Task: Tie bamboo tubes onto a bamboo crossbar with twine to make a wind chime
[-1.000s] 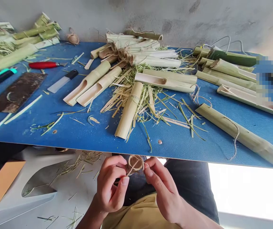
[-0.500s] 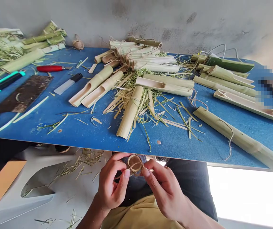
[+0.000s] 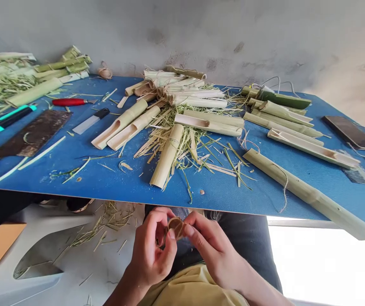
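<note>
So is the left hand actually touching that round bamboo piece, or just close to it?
Touching. The head view shows the left hand wrapped about the bamboo piece, its thumb lapping over the near rim.

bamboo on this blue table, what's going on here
The person's left hand holds a small round hollow tan piece by the near edge of the blue table, while the right hand pinches at its rim. On the table, pale green cut bamboo tubes lie among pale shavings, with a broad dark metal cleaver at the left.

bright | floor (image 3: 322, 263) blown out lower right | wall (image 3: 351, 63) hazy upper right
</note>
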`<move>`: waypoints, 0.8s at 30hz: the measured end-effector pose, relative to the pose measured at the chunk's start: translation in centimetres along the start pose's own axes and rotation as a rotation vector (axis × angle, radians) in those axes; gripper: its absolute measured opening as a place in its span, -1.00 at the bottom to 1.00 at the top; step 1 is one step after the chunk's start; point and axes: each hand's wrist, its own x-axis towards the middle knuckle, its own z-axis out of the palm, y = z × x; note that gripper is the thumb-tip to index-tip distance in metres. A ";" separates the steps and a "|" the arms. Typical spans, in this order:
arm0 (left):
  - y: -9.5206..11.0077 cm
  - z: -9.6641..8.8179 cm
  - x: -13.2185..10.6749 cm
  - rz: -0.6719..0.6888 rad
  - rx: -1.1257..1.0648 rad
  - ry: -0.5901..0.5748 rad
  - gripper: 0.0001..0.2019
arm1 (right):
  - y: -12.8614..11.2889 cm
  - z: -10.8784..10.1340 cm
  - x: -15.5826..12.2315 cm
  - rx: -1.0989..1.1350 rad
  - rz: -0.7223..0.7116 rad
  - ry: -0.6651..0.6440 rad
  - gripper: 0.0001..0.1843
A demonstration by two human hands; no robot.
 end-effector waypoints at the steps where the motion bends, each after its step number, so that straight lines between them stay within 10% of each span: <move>1: 0.0 0.1 -0.1 0.012 0.013 -0.005 -0.92 | 0.5 0.2 0.2 0.106 0.004 0.015 -0.54; 12: 0.3 -0.2 -0.8 0.133 0.117 0.018 -0.78 | 3.1 2.2 1.8 0.906 0.091 -0.138 -0.51; 24: 0.8 -0.7 -0.6 0.092 0.219 -0.033 -0.66 | 2.4 0.0 0.9 0.323 -0.004 -0.025 -0.44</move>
